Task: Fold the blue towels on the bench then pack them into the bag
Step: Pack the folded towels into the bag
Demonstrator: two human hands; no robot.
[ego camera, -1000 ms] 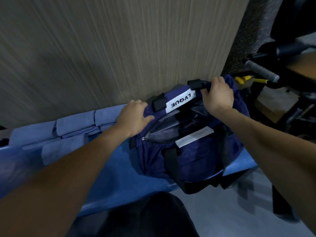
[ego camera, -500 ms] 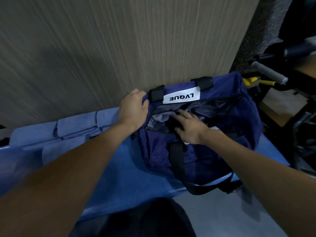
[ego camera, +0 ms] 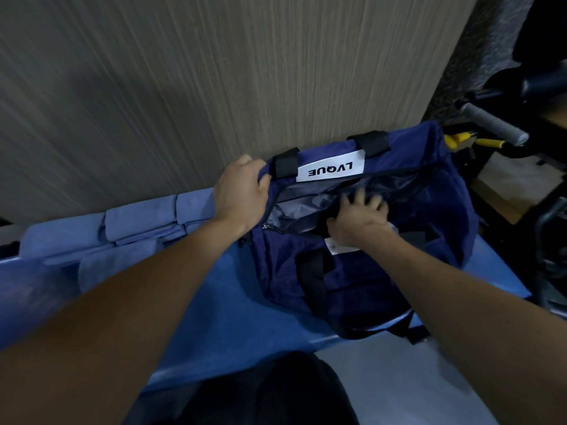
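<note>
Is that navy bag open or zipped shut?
Open: the bag gapes, grey lining showing; the left hand grips its rim, the right hand reaches inside.

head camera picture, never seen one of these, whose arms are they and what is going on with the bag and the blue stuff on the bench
There is no machine here. The camera sits on a person's head and looks forward and down, so the two arms coming in from the bottom are the wearer's own.

A dark blue bag with a white LVQUE label stands on a blue bench against a wood-grain wall. The left hand has a grip on the bag's far left edge and holds it up. The right hand reaches into the open mouth, fingers spread on the lining; it is blurred, so I cannot tell whether it holds anything.

Further left on the bench lie folded blue towels, not yet packed.
</note>
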